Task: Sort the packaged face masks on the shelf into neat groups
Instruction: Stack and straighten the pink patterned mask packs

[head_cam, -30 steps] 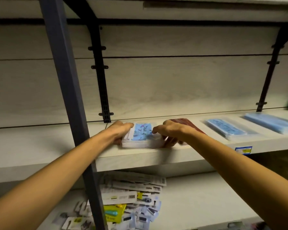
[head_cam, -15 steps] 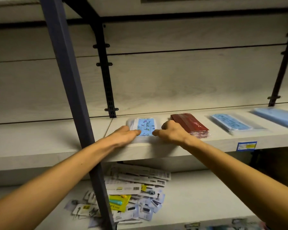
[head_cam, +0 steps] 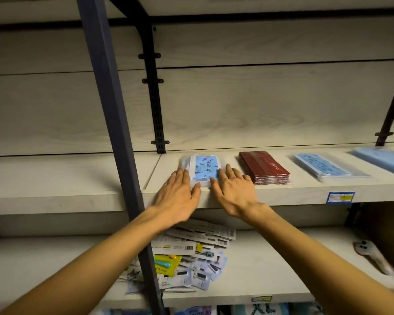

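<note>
Masks: clear-bagged blue patterned stack (head_cam: 204, 170) on pale wooden shelf (head_cam: 271, 192); judged light, soft, slippery.
Hold: best squared by side edges.
Hands: left hand (head_cam: 176, 195) and right hand (head_cam: 233, 193) laid flat, fingers straight, nothing gripped.

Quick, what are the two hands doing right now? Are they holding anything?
Left hand: open, straight fingers resting on the clear-wrapped pack of patterned blue face masks.
Right hand: open, fingers flat on the same pack; grips nothing.

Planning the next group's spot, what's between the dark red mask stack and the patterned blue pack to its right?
Head view: only bare shelf separates the dark red mask stack from the patterned blue pack.
</note>
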A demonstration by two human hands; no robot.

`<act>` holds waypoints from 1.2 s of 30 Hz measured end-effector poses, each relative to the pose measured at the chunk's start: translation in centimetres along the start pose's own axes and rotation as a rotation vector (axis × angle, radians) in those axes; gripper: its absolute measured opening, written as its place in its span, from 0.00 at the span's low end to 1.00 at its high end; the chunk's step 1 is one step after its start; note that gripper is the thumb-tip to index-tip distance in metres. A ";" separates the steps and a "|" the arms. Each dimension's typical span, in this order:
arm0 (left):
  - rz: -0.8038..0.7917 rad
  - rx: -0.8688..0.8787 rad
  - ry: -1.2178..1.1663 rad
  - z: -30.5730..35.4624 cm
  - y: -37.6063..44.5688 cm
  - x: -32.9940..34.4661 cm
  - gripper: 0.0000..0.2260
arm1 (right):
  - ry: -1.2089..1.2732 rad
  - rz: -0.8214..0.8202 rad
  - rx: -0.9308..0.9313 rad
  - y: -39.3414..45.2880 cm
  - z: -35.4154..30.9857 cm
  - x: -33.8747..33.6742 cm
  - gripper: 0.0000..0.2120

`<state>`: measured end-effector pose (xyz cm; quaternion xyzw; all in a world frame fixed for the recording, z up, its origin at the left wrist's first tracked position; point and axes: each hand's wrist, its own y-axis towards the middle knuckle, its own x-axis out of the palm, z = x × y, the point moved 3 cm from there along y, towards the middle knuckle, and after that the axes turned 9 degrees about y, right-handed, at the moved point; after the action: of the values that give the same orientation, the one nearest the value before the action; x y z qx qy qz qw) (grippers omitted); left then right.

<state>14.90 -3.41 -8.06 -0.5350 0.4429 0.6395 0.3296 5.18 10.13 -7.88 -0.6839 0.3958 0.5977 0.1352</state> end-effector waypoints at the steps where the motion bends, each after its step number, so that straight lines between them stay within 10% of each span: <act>1: 0.009 0.004 -0.001 0.0 -0.3 0.0 0.32 | 0.001 -0.020 0.001 0.0 0.0 -0.1 0.32; 14: 0.359 0.505 0.136 -15.9 -16.0 -2.9 0.21 | 0.106 0.258 -0.468 -8.1 -15.2 3.8 0.24; 23: 0.176 -0.043 0.311 -39.0 -23.2 -6.4 0.27 | 0.067 0.128 -0.600 -5.5 -38.9 10.3 0.34; 36: 0.037 -0.302 0.540 -59.4 -20.9 -9.1 0.26 | 0.153 -0.101 -0.496 5.7 -58.1 15.8 0.41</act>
<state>58.83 -49.39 -5.71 -0.7205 0.4239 0.5387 0.1051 42.00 -37.83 -6.35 -0.7582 0.2116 0.6157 -0.0371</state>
